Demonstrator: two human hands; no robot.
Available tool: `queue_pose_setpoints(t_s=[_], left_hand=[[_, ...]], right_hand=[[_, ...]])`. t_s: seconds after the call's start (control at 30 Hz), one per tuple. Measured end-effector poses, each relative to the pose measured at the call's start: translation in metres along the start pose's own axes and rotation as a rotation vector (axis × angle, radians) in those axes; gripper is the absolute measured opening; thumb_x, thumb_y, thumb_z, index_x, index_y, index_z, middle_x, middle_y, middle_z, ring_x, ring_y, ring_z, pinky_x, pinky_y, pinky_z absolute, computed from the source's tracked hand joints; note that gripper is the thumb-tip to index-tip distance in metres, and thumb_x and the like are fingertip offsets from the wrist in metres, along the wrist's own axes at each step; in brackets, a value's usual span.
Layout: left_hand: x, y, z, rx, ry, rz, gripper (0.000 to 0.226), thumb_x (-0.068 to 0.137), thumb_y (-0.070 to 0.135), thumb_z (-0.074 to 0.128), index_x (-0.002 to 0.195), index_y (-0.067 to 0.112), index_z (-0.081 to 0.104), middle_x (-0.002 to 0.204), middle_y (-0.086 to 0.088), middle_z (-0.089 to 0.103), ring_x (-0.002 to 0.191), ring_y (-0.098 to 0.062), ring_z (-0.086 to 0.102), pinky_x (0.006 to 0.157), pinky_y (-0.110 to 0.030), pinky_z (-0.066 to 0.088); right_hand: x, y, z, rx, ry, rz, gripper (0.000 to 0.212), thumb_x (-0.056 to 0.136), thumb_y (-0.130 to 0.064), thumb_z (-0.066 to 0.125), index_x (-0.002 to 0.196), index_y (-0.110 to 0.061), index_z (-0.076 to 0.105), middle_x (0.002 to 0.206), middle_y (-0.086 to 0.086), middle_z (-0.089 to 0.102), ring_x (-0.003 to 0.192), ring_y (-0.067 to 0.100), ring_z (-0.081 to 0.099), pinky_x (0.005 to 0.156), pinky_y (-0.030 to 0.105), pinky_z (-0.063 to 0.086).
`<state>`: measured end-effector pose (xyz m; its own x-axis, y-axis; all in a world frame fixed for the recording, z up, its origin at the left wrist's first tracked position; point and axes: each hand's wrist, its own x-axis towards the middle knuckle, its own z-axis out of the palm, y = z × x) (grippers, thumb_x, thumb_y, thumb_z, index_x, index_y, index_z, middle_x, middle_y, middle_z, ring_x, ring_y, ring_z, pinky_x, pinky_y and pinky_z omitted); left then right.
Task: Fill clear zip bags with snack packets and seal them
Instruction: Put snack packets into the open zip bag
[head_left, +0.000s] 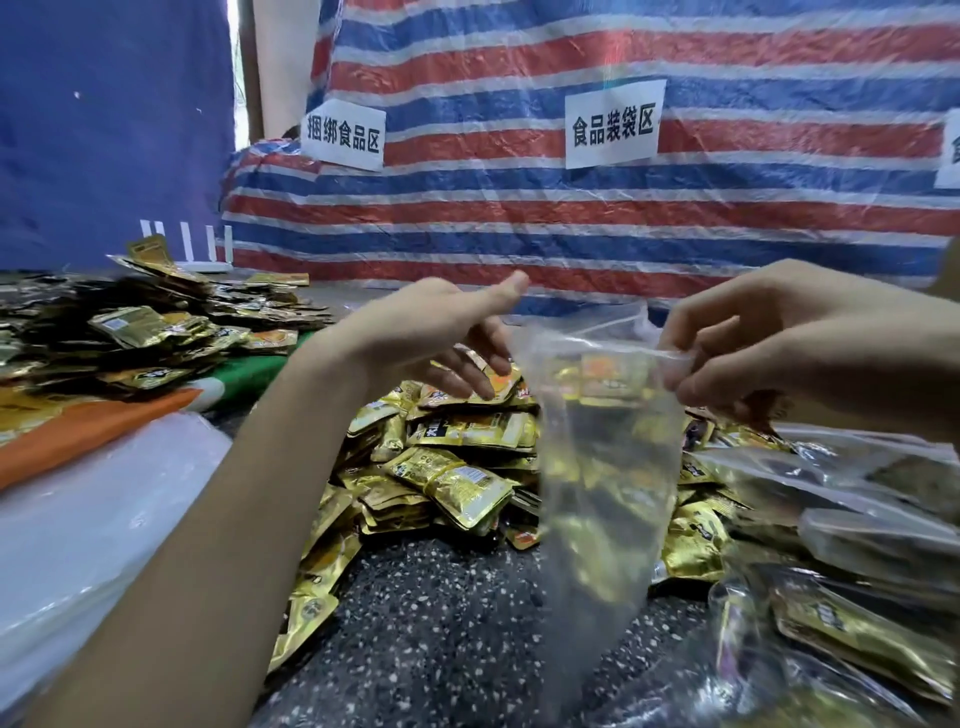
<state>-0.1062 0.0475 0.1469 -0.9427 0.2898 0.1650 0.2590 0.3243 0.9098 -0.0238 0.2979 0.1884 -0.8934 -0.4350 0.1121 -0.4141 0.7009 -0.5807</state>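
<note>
Filled bags (857, 618) are lying nearest on the table (441, 649); right hand (769, 343) is pinching the rim of an empty zip bag (608, 467) above loose packets (452, 478), left hand (441, 332) is hovering relaxed beside it, so filling is pending

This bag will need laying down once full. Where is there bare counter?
One bare patch: the speckled counter nearest you, bordered by the packet pile behind, the left forearm and the clear zip bag hanging from the right hand. Crowded: filled bags at right, white plastic stack at left.
</note>
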Motion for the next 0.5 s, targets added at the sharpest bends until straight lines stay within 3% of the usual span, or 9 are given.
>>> queue_pose_setpoints(t_s=[0.07, 0.17, 0.23, 0.3, 0.4, 0.5], left_hand=[[0.008, -0.014, 0.002, -0.038, -0.026, -0.041, 0.054, 0.099, 0.055, 0.045, 0.086, 0.009, 0.071, 0.086, -0.009, 0.074, 0.064, -0.017, 0.068, 0.051, -0.022, 0.052], [0.018, -0.036, 0.009, 0.537, -0.159, -0.043, 0.018, 0.096, 0.029, 0.064, 0.108, 0.016, 0.066, 0.109, -0.003, 0.069, 0.082, -0.013, 0.068, 0.066, -0.024, 0.057], [0.024, -0.048, 0.020, 0.817, -0.357, -0.153, 0.040, 0.086, 0.019, 0.077, 0.123, 0.023, 0.062, 0.130, -0.001, 0.061, 0.107, -0.019, 0.063, 0.087, -0.034, 0.056], [0.026, -0.057, 0.035, 0.951, -0.471, -0.236, 0.064, 0.078, 0.015, 0.083, 0.133, 0.032, 0.056, 0.143, 0.001, 0.051, 0.124, -0.024, 0.053, 0.099, -0.041, 0.049], [0.032, -0.072, 0.051, 1.049, -0.465, -0.240, 0.088, 0.073, 0.011, 0.086, 0.144, 0.037, 0.043, 0.151, 0.000, 0.041, 0.133, -0.029, 0.045, 0.100, -0.042, 0.046], [0.036, -0.079, 0.052, 1.032, -0.395, -0.206, 0.089, 0.072, 0.006, 0.084, 0.143, 0.038, 0.043, 0.150, -0.001, 0.041, 0.130, -0.029, 0.046, 0.096, -0.045, 0.048]], right_hand=[[0.001, 0.002, 0.000, -0.008, 0.048, 0.014, 0.032, 0.058, -0.036, 0.090, 0.080, -0.019, 0.074, 0.069, 0.006, 0.068, 0.060, 0.013, 0.058, 0.063, 0.038, 0.044], [0.003, 0.005, 0.000, 0.017, 0.091, 0.014, 0.033, 0.060, -0.038, 0.088, 0.081, -0.018, 0.073, 0.068, 0.005, 0.066, 0.060, 0.013, 0.055, 0.063, 0.039, 0.043], [0.004, 0.005, 0.002, 0.028, 0.088, 0.015, 0.029, 0.062, -0.038, 0.082, 0.081, -0.018, 0.073, 0.070, 0.005, 0.068, 0.060, 0.012, 0.055, 0.063, 0.038, 0.043], [0.006, 0.004, 0.005, 0.030, 0.067, 0.015, 0.034, 0.061, -0.042, 0.088, 0.081, -0.018, 0.073, 0.074, 0.008, 0.071, 0.062, 0.013, 0.060, 0.065, 0.037, 0.045], [0.009, 0.005, 0.009, 0.034, 0.046, 0.053, 0.026, 0.065, -0.036, 0.080, 0.080, -0.016, 0.073, 0.080, 0.010, 0.074, 0.071, 0.021, 0.069, 0.074, 0.047, 0.055], [0.012, 0.010, 0.009, 0.031, 0.050, 0.077, 0.004, 0.081, -0.017, 0.074, 0.079, -0.014, 0.073, 0.082, 0.012, 0.075, 0.079, 0.027, 0.073, 0.086, 0.053, 0.056]])
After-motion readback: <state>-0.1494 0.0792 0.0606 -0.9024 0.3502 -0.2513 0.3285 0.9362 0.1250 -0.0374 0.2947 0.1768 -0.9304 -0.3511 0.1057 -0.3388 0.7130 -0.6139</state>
